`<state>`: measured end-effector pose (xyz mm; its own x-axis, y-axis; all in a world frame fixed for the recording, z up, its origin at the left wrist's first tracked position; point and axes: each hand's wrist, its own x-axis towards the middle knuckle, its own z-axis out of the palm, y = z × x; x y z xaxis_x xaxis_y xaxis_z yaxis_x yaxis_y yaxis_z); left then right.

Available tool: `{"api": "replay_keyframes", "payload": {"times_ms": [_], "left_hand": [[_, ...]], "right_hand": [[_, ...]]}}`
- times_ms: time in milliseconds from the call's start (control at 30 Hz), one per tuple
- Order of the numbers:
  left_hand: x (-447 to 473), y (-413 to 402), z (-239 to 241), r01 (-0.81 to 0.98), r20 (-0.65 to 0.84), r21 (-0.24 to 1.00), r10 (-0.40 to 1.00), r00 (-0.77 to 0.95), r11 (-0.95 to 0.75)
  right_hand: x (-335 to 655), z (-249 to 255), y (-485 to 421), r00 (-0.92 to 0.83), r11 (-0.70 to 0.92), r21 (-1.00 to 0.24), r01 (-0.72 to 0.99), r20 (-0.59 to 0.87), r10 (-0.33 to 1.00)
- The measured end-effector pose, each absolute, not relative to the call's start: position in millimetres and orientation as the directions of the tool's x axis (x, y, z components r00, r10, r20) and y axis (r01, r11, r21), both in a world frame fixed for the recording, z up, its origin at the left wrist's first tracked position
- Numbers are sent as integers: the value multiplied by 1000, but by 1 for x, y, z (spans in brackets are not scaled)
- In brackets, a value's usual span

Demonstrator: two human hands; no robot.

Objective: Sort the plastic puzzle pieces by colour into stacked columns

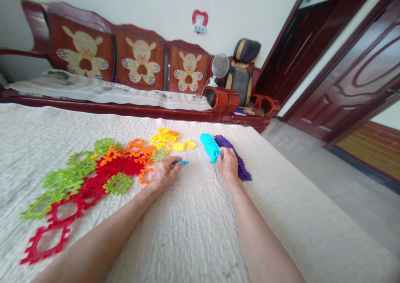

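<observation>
My left hand (164,172) rests on the white quilted cover (193,224) with its fingertips pinched on a small blue plastic tile (182,162). My right hand (228,165) is closed on the near end of a stack of light-blue tiles (210,146) lying on the cover. A row of purple tiles (235,156) lies just right of that stack, partly under my right hand. Loose interlocking tiles spread to the left: yellow ones (168,139), orange ones (137,150), red ones (90,187) and green ones (71,175).
A dark red wooden sofa (131,108) with cartoon cushions runs along the far edge of the cover. A small fan (220,68) and a massage cushion (242,73) sit at its right end. Dark wooden doors (350,75) stand at right above grey floor (328,170).
</observation>
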<state>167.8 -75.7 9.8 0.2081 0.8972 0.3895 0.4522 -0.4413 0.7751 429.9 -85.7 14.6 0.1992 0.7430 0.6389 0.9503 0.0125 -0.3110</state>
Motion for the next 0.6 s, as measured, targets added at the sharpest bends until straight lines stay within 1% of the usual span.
{"api": "replay_keyframes", "payload": {"times_ms": [133, 233, 267, 333, 433, 500, 600], "left_hand": [[168, -75, 8, 425, 398, 791, 897, 190, -441], [168, -75, 6, 354, 386, 832, 904, 184, -427], [169, -75, 6, 320, 375, 850, 907, 191, -419], [169, -75, 6, 249, 355, 882, 912, 207, -400], [170, -75, 5, 164, 348, 908, 911, 219, -386], [171, -75, 4, 132, 345, 915, 909, 235, -382], [172, -74, 2, 117, 329, 923, 910, 254, -367]], "right_hand": [[425, 21, -88, 195, 49, -336, 941, 652, 733], [407, 27, -88, 164, 184, -419, 889, 668, 726], [398, 28, -88, 146, 245, -471, 847, 650, 745], [379, 28, -88, 88, 339, -601, 723, 568, 818], [353, 24, -89, 12, 354, -760, 545, 429, 903], [342, 22, -90, -8, 343, -809, 477, 386, 922], [337, 23, -91, -18, 333, -843, 422, 359, 933]]}}
